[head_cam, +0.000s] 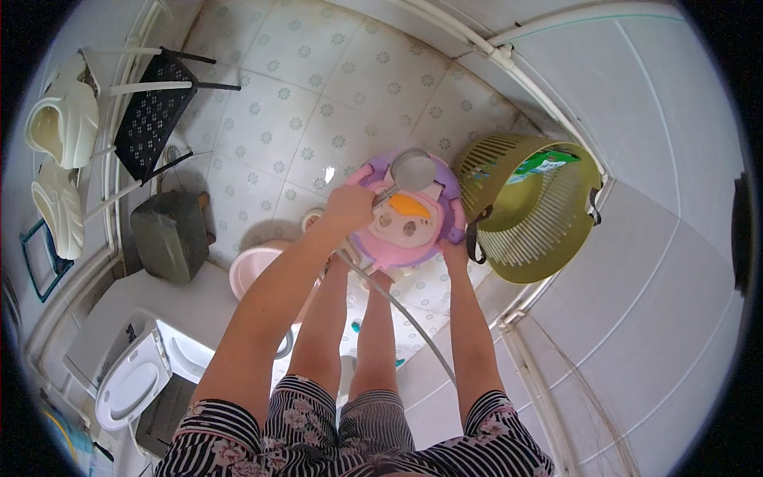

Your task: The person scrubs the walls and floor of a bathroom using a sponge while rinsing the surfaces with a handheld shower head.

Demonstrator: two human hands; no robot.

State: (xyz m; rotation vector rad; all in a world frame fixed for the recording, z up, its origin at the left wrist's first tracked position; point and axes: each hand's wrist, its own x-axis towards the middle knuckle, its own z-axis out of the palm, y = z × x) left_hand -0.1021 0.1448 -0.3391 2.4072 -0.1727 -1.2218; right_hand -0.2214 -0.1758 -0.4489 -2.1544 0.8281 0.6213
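My left hand (351,208) is closed round the handle of a shower head (414,172). The grey face of the shower head lies over the top of a pink and purple plastic child's seat (400,245). A cartoon face with an orange fringe decorates the seat. From my left hand a grey shower hose (411,319) runs down between my arms. My right hand (454,249) grips the seat's lower right edge, below a pink handle; its fingertips are partly hidden. Whether water is flowing cannot be made out.
An olive laundry basket (536,250) with a green packet (545,166) inside leans close on the right. A pink basin (253,268) stands left of my legs, partly behind my forearm. Farther left are a dark bin (173,235), a black rack (156,113) and white shoes (65,128).
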